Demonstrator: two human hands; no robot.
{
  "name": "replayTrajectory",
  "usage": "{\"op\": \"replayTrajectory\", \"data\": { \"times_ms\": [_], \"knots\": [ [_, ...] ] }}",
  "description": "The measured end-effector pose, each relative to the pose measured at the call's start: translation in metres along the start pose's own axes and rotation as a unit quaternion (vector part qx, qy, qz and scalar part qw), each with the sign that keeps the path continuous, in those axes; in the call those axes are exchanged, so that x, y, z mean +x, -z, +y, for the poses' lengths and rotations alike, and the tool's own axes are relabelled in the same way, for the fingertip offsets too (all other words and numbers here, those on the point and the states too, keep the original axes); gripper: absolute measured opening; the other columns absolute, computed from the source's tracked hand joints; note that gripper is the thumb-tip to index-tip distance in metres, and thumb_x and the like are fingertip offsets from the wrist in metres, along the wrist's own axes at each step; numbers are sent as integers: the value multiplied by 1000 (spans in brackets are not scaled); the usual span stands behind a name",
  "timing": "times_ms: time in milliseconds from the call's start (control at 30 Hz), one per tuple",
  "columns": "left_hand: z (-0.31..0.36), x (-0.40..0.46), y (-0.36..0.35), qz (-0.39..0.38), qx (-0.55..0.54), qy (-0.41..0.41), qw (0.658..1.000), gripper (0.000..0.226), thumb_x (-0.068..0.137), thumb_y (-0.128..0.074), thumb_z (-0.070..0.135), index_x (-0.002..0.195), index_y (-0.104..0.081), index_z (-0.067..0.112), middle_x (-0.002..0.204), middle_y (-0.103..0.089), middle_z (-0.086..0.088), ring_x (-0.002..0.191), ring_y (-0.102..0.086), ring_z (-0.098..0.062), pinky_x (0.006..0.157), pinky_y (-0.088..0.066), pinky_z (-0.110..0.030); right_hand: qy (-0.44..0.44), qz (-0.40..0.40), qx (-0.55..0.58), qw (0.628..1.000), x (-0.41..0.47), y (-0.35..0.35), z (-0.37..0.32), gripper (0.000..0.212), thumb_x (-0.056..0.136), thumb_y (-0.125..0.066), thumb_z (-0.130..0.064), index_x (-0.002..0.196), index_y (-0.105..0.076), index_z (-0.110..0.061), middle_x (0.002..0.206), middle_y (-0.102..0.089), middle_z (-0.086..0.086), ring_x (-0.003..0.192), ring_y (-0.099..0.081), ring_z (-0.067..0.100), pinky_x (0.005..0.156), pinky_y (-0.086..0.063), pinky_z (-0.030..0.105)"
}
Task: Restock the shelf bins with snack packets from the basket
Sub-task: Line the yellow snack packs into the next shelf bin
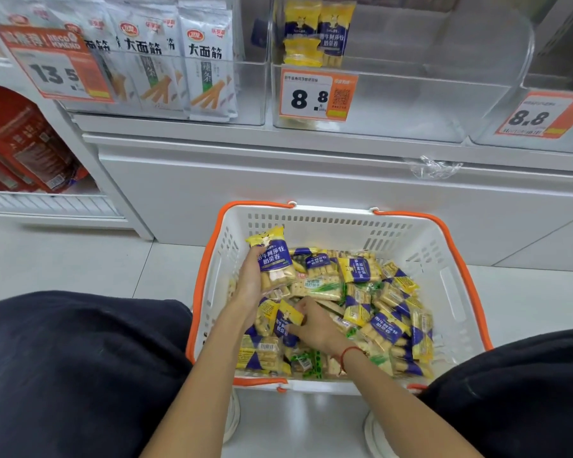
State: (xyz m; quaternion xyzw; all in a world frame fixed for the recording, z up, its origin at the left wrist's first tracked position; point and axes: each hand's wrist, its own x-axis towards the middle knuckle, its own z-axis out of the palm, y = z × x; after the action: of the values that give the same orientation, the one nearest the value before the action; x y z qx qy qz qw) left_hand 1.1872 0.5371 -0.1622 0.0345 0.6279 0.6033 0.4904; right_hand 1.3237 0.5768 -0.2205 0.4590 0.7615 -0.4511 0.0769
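both hands [250,282] around packets [275,259]

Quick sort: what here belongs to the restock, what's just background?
In play:
left hand holding a yellow-blue packet
right hand pinching a second packet
basket
middle bin

Background:
silver packets
red packs
crumpled plastic

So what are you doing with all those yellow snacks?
A person crouches over a white basket full of yellow and blue snack packets. The left hand holds one packet up, and the right hand pinches another packet in the pile. The clear bin above holds only a few.
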Motion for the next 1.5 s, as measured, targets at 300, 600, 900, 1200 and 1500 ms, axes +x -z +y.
{"op": "replayTrajectory", "data": {
  "times_ms": [300, 600, 900, 1200, 1500],
  "knots": [
    [16, -8, -7, 26, 63, -6, 998, 49, 98, -44, 43, 137, -44, 14, 123, -63, -9, 109, -60, -25, 78, -49, -32, 1, -45, 476, 878, -26, 105, -29, 71, 89, -63, -22, 148, -25, -12, 128, -55, -1, 121, -50, 18, 96, -41, 34],
    [1, -24, -28, -36, 23, 3, 999, 50, 98, -30, 48, 122, -63, 20, 115, -69, -10, 112, -61, -28, 106, -39, -52, 114, 240, 249, 931, -38, 82, -78, 42, 86, -68, -31, 124, -56, -19, 103, -52, -4, 83, -56, 6, 73, -48, 18],
    [0, -32, -32, -46, -47, -8, 998, 44, 99, -37, 47, 124, -60, 19, 115, -67, -7, 106, -62, -21, 87, -48, -39, 111, 190, 266, 938, -39, 51, -90, 43, 101, -28, -43, 140, -37, -27, 124, -41, -4, 115, -39, 6, 99, -32, 20],
    [-18, -12, -23, 18, -73, 48, 996, 49, 95, -40, 45, 124, -60, 10, 112, -67, -15, 98, -63, -29, 94, -48, -45, -316, 296, 46, 900, -15, 89, 51, 58, 90, -54, -33, 130, -42, 6, 133, -44, 23, 125, -41, 36, 100, -34, 37],
    [-21, -15, -32, -26, -120, 50, 991, 28, 99, -38, 31, 97, -60, 14, 87, -64, -7, 74, -60, -23, 68, -47, -33, -334, 196, -97, 917, -27, 58, 63, 50, 98, -42, -38, 134, -35, -3, 144, -20, 24, 127, -37, 40, 99, -39, 41]
  ]
}}
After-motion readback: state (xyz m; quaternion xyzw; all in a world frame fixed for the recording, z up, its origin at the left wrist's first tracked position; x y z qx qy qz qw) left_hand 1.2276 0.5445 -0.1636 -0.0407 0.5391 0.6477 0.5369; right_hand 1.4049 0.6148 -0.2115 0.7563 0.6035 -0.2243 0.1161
